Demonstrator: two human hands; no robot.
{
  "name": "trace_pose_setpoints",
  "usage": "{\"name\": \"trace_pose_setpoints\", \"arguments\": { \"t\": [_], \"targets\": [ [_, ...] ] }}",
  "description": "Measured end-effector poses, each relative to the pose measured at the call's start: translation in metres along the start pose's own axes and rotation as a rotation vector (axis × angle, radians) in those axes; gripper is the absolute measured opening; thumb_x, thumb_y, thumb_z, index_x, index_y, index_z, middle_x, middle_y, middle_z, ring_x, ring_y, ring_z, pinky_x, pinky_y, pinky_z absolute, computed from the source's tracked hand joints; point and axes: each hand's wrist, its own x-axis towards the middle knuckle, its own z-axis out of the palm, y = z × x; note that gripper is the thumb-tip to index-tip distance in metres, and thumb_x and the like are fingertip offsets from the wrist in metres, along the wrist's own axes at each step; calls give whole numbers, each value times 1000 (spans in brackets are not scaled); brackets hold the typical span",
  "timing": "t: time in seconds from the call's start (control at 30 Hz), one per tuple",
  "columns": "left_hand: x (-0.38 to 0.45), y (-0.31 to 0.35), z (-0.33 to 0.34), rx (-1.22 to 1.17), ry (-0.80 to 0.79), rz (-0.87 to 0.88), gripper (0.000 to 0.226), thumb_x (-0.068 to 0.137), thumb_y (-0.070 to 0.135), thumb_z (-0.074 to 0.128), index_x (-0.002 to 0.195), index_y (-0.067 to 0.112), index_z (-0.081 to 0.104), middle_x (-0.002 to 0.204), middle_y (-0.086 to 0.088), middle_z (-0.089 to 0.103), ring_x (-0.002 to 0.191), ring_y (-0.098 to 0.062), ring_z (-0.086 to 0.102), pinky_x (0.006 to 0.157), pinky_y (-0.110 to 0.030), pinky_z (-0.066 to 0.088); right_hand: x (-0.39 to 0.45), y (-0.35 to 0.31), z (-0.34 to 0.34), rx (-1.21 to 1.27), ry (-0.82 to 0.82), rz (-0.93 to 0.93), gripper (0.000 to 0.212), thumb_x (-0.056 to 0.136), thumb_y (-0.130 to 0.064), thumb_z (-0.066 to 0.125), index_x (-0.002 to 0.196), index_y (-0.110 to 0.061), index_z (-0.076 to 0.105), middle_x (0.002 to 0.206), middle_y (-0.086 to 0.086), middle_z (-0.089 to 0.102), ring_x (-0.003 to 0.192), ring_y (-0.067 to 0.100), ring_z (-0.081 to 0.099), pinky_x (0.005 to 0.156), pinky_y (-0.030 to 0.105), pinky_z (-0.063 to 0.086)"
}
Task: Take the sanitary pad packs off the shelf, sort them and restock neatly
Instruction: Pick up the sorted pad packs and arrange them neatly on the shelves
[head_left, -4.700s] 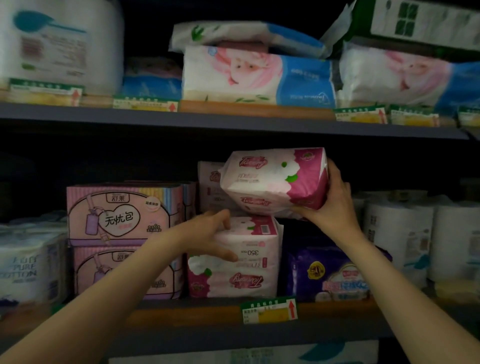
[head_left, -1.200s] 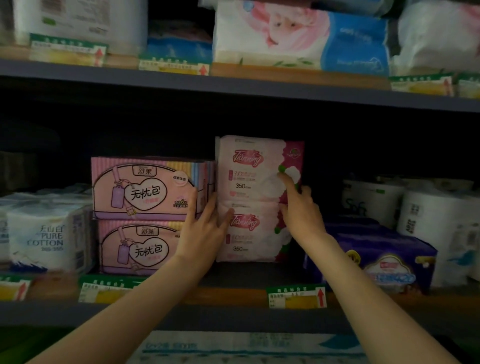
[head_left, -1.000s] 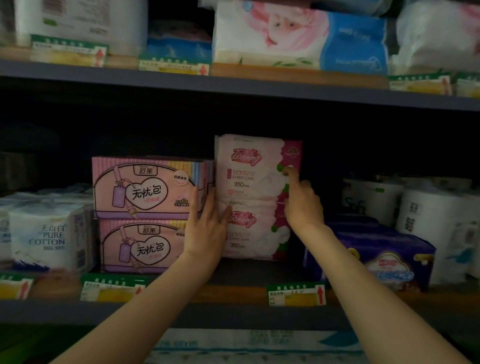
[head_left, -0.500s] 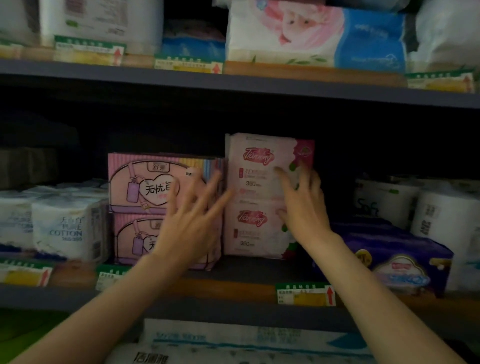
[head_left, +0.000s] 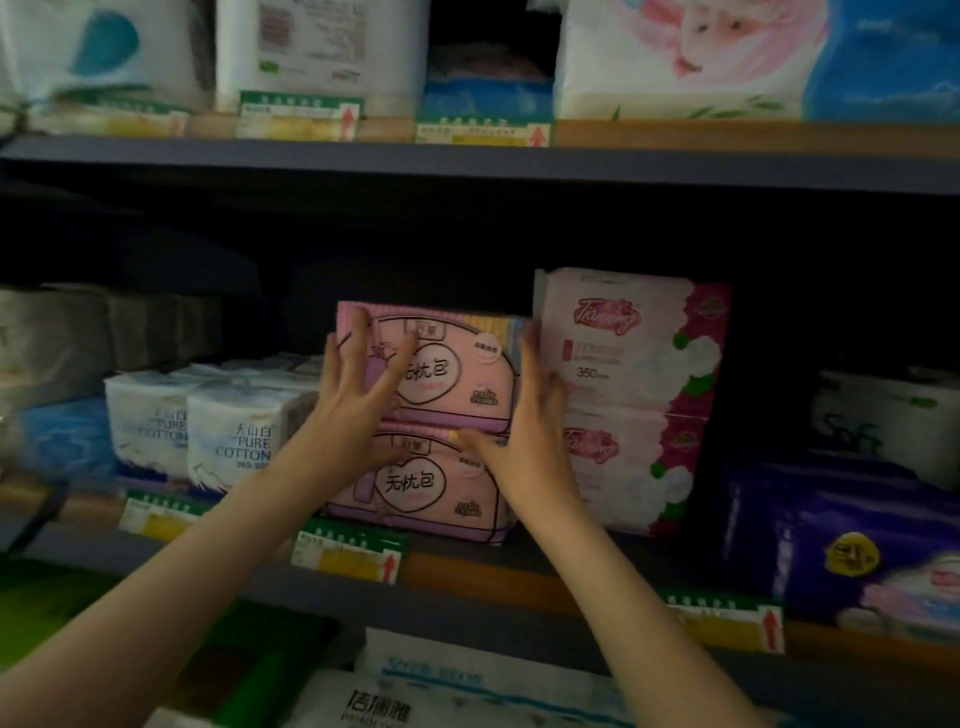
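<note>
Head view: we see both of our hands up at the middle shelf (head_left: 467, 566), on a stack of two pink sanitary pad packs. Left hand (head_left: 358, 400) has fingers spread and fairly straight, laid over the left front of the upper pink pack (head_left: 447, 369); not curled round it, looks like a flat press or touch. Right hand (head_left: 524, 431) sits at the right end of the same stack, fingers straight and pointing up along the pack's right edge, thumb reaching left across the seam onto the lower pink pack (head_left: 415, 488). Whether the thumb pinches anything we cannot tell; the hand reads as loose and flat.

Upper pink pack lies squarely on the lower one, both fronts facing us. Just right of them, touching or nearly so, two white-and-magenta pad packs stand stacked: top one (head_left: 634, 338), bottom one (head_left: 623, 467). Further right a purple pack (head_left: 857, 545), behind it white rolls (head_left: 883, 415). Left of the pink stack, cotton pad packs (head_left: 218, 426). Price tag (head_left: 348, 553) is clipped on the shelf edge under the pink stack. Upper shelf (head_left: 519, 166) carries tissue packs (head_left: 685, 57), blurred.
</note>
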Motion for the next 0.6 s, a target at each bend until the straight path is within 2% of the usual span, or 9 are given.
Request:
{"name": "trace_pose_setpoints", "arguments": {
  "t": [0.1, 0.23, 0.37, 0.47, 0.53, 0.6],
  "targets": [
    [0, -4, 1, 2, -25, 46, 118, 74, 31, 76, 141, 45, -20, 140, 6, -46, 133, -30, -28, 111, -57, 10, -3, -1, 4, -30, 94, 11, 101, 85, -27, 67, 146, -39, -13, 152, 7, 20, 138, 21, 28, 105, 35, 34],
    [-4, -4, -3, 105, -12, -19, 115, 76, 40, 72, 139, 32, -24, 140, 3, -43, 140, -35, -21, 111, -56, 12, -8, -3, 7, -106, 101, -63, 95, 90, -26, 62, 136, -45, -18, 146, 5, 30, 130, 14, 36, 95, 20, 30],
    [-9, -7, 1, 193, 72, -2, 110, 74, 52, 69, 146, 36, -13, 151, -13, -24, 141, -44, -11, 112, -55, 6, -6, -5, 9, -170, 81, -39, 90, 91, -25, 59, 147, -37, -11, 141, 5, 36, 121, 16, 45, 85, 18, 36],
    [-9, -4, -2, 199, 15, -74, 110, 78, 56, 61, 141, 24, -23, 152, -13, -29, 141, -38, -18, 112, -54, 14, -3, -6, 10, -212, 82, -42, 90, 90, -28, 61, 149, -34, -8, 136, 6, 41, 113, 17, 51, 77, 17, 35],
    [-12, 0, -3, 194, 13, -69, 108, 80, 54, 62, 139, 22, -23, 153, -13, -27, 142, -38, -17, 111, -55, 20, -3, -7, 7, -198, 78, -29, 90, 90, -27, 62, 149, -33, -5, 139, 6, 40, 115, 18, 50, 79, 19, 38],
    [-17, 1, -3, 181, 45, -66, 104, 82, 45, 66, 142, 21, -15, 155, -14, -18, 142, -40, -11, 110, -57, 19, -6, -9, 4, -189, 75, -12, 92, 88, -27, 64, 150, -29, -4, 144, 6, 35, 122, 19, 47, 87, 25, 43]
  ]
}}
